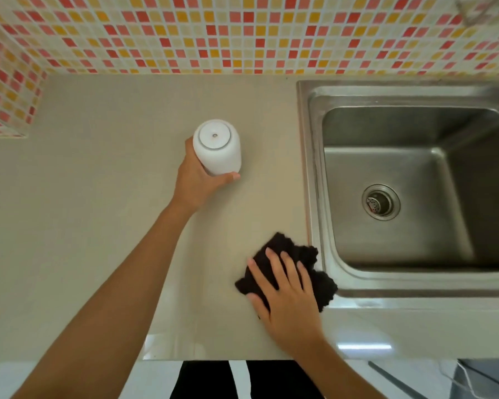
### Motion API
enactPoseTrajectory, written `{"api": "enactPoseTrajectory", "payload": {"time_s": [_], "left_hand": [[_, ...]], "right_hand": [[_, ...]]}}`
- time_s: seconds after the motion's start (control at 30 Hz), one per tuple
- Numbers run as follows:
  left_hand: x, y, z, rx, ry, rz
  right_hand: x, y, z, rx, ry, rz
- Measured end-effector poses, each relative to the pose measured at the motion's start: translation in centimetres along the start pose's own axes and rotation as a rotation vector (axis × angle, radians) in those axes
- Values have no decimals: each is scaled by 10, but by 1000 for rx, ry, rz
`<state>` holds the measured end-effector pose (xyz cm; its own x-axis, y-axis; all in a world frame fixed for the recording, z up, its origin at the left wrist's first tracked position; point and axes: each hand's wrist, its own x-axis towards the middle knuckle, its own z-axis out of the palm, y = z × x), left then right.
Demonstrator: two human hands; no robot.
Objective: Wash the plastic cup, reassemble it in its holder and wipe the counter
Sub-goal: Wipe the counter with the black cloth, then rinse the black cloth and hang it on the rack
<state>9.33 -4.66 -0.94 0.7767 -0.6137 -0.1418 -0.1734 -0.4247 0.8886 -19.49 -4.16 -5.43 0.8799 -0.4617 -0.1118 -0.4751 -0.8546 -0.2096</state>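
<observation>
Fingers (274,263) flat on black cloth (306,266) beside sink rim (306,168), left hand (196,180) gripping white cup (217,146)

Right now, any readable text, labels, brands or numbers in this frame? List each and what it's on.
None readable.
White plastic cup, gripped by the left hand: blank base, only a small centre dot.
Black cloth under the right hand: no tag visible.
Stainless steel sink, beige counter, mosaic wall tiles: no markings.
</observation>
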Motion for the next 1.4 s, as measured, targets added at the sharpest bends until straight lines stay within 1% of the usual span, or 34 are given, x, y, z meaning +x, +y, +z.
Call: {"api": "enactPoseTrajectory", "payload": {"time_s": [0.07,0.1,0.17,0.23,0.27,0.3,0.33,0.4,0.43,0.47,0.5,0.53,0.6,0.63,0.7,0.77,0.83,0.9,0.97,1.07,1.17,1.27,1.4], "left_hand": [[-2,-1,-4,9,-40,-6],[-2,1,-7,23,-61,-3],[-4,2,-16,77,-64,-27],[-16,3,-30,130,36,-102],[-24,2,-36,147,103,-118],[-33,1,-42,162,161,-114],[-42,-1,-48,173,201,-99],[-57,-5,-55,179,217,-89],[-63,-7,-56,171,210,-94],[-69,-9,-57,156,206,-104],[-74,-11,-56,135,206,-111],[-80,-13,-54,114,210,-113],[-91,-14,-48,89,199,-99],[-96,-14,-44,86,181,-81],[-107,-13,-32,90,124,-26],[-117,-8,-15,84,30,28],[-123,6,5,40,-76,63],[-123,28,27,11,-161,78],[-119,54,49,0,-240,81],[-110,91,80,-19,-343,39],[-101,114,115,-12,-408,24],[-95,133,147,-62,-386,57],[-98,173,179,-90,-439,188]], "right_hand": [[13,11,-1,-9,-9,-52],[29,11,-3,-13,8,-18],[72,5,-4,-7,75,184],[105,-12,-4,47,119,395],[112,-22,-3,64,123,417],[110,-32,0,65,116,361],[99,-43,2,59,91,240],[58,-56,4,44,15,-75],[36,-57,4,43,-28,-190],[20,-52,7,36,-43,-258],[12,-42,9,22,-20,-277],[11,-30,10,-3,27,-244],[25,-3,9,-16,135,-56],[35,10,4,-3,175,57],[54,27,-11,56,196,235],[64,32,-31,162,206,332],[67,33,-49,293,257,376],[64,38,-66,407,311,390],[60,49,-81,460,367,388],[55,69,-101,457,405,410],[52,91,-116,441,396,401],[43,123,-134,506,342,343],[26,186,-166,612,160,240]]}}
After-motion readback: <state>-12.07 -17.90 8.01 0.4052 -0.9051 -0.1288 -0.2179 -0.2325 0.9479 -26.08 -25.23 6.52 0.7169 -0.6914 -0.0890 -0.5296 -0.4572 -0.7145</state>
